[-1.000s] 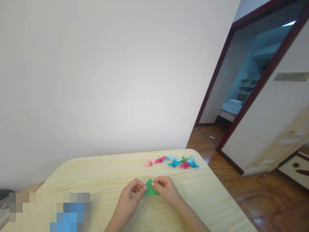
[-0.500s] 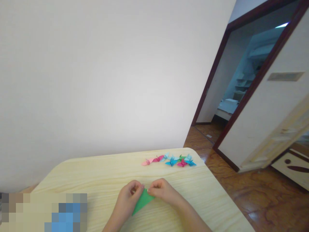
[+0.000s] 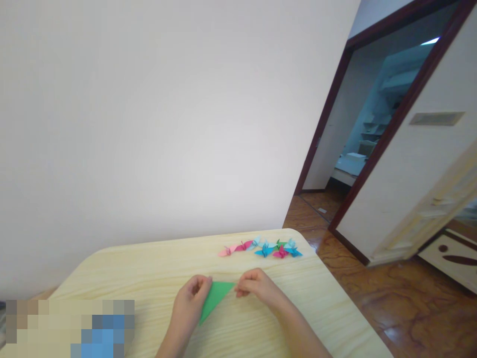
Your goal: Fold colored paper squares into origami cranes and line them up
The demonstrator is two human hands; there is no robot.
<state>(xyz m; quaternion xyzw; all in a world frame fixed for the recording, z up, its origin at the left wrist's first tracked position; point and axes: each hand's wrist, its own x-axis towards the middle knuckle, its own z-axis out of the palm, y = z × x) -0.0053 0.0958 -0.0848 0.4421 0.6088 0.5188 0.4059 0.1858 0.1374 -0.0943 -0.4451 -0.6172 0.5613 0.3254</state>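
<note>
- Nearest, the left hand [image 3: 190,304] and right hand [image 3: 257,289] hover low over the tabletop, well clear of the bottom of the view, with the paper between them.
- A triangle of green origami paper [image 3: 215,298] spans the gap between the hands, its long edge roughly level and its point aiming down and left past the left wrist. I can't tell whether that point touches the wood.
- The fingers [image 3: 203,284] of both hands curl inward and pinch the paper's two upper corners, one corner per hand.
- The pale wood-grain tabletop [image 3: 112,271] carries everything here, and a pixelated blue-and-beige patch [image 3: 70,328] hides its near left corner.
- Further on, a cluster of small origami cranes [image 3: 263,247] in pink, magenta, blue, light blue and green lies near the far edge, well apart from the hands.
- Beyond the table, a reddish-brown polished floor [image 3: 343,278] runs to an open white door [image 3: 395,194] and a dark-framed doorway [image 3: 323,129], with a bluish room [image 3: 367,124] past it.
</note>
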